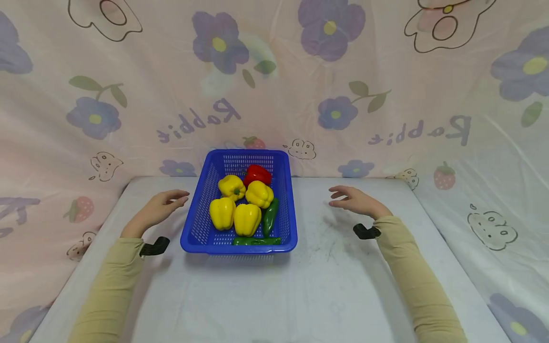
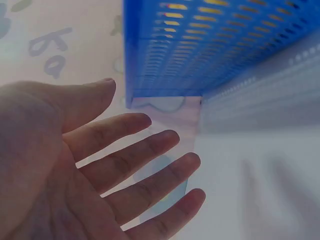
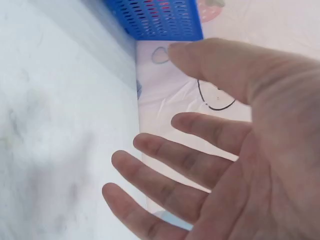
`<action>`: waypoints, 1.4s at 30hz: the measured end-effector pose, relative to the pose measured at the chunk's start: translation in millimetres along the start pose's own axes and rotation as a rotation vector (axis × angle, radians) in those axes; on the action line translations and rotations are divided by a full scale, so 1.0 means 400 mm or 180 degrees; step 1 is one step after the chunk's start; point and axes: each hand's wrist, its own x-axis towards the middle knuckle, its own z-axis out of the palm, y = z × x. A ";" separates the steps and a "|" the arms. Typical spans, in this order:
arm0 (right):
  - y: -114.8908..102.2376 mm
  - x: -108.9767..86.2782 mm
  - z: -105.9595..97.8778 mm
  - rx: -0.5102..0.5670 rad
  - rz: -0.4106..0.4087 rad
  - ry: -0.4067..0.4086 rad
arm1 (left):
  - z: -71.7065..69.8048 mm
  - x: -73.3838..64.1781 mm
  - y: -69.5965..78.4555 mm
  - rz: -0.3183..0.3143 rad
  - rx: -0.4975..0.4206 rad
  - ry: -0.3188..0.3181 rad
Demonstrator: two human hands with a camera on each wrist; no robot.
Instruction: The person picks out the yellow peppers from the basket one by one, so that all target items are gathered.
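Note:
A blue plastic basket (image 1: 195,233) with slotted walls stands on the white table. In it lie several yellow bell peppers (image 1: 247,219), a red bell pepper (image 1: 258,176) at the back and two green chili peppers (image 1: 269,218), one along the right side and one along the front. Just left of the basket hovers my left hand (image 1: 160,206), its fingers relaxed and spread, holding nothing. My right hand (image 1: 356,200) is farther off on the other side, fingers loosely extended toward the basket. The left wrist view shows the basket wall (image 2: 200,55) beyond the thumb.
The white table (image 1: 326,295) carries faint grey smudges right of the basket. Behind and at both sides hangs a pale curtain (image 1: 274,95) printed with flowers and rabbits. A black wrist mount (image 1: 155,246) sticks out from each sleeve.

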 end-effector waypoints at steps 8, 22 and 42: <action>-0.003 0.006 -0.002 0.0751 -0.0004 -0.0022 | -0.014 -0.010 0.022 -0.0124 -0.0619 -0.0086; -0.070 0.001 -0.009 0.1429 -0.0193 0.0141 | -0.015 -0.011 0.047 -0.0363 -0.1102 -0.0159; -0.167 0.038 -0.001 0.1727 -0.0587 0.0028 | -0.005 -0.006 0.074 -0.0410 -0.1330 -0.0233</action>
